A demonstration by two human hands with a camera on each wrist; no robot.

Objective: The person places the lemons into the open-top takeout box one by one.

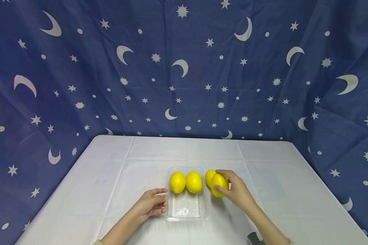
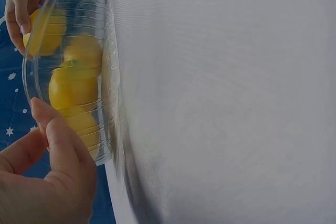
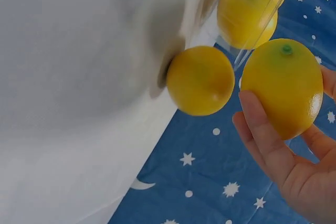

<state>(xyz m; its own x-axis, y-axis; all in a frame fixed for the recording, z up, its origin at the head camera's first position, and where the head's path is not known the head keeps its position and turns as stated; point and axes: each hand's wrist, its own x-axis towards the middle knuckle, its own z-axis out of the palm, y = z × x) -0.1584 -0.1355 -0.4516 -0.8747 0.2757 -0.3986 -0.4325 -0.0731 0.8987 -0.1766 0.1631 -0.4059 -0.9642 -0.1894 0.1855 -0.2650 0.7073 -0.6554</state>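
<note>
My right hand (image 1: 237, 190) grips a yellow lemon (image 1: 219, 185) between thumb and fingers, raised above the table. Just behind it, a second lemon (image 3: 200, 80) lies on the white cloth, to the right of a clear plastic container (image 1: 184, 216). Two more lemons, one on the left (image 1: 177, 182) and one on the right (image 1: 194, 182), sit side by side in the container's far half; its near half shows bare plastic. My left hand (image 1: 151, 204) has its fingers spread at the container's left rim, fingertips touching the edge, as the left wrist view (image 2: 58, 145) also shows.
A white cloth (image 1: 79, 204) with fold lines covers the table. Behind and at both sides hangs a dark blue curtain (image 1: 184, 95) with moons and stars. A dark grey object (image 1: 254, 238) shows at the bottom edge, next to the right forearm.
</note>
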